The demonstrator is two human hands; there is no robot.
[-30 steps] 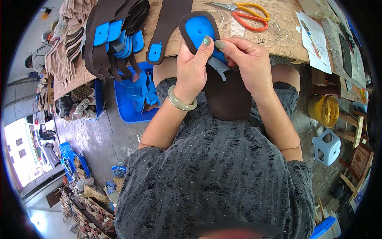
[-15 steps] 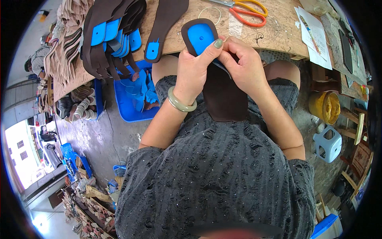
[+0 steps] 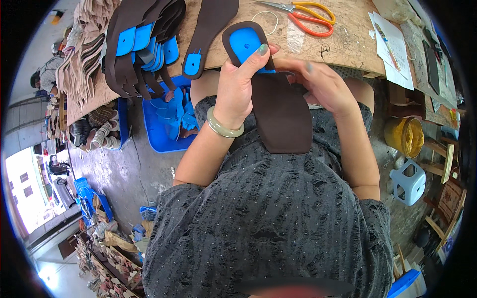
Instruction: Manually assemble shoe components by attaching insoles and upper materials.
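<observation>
In my left hand (image 3: 237, 92) is a dark brown shoe insole (image 3: 284, 116) with a blue heel pad (image 3: 243, 42) at its far end. The thumb presses on the pad and the fingers go behind the insole, whose wide end hangs down in front of my shirt. My right hand (image 3: 328, 89) is beside the insole's right edge, fingers stretched and thumb lifted; whether its fingertips touch the edge is hard to see. Another brown insole (image 3: 211, 30) with a blue heel piece lies on the wooden bench, next to a heap of brown insoles (image 3: 119, 69) with blue pads.
Orange-and-yellow-handled scissors (image 3: 313, 22) and a pale thread loop (image 3: 271, 20) lie on the bench. Paper sheets (image 3: 397, 69) with a pen are at the right. Below the bench's left part stands a blue bin (image 3: 161, 145) of blue scraps. A yellow bucket (image 3: 395, 134) and pale blue stool (image 3: 410, 186) stand right.
My right hand has let go of the insole's edge and moved right, its fingers opening out. My left hand keeps its hold, and more of the insole shows.
</observation>
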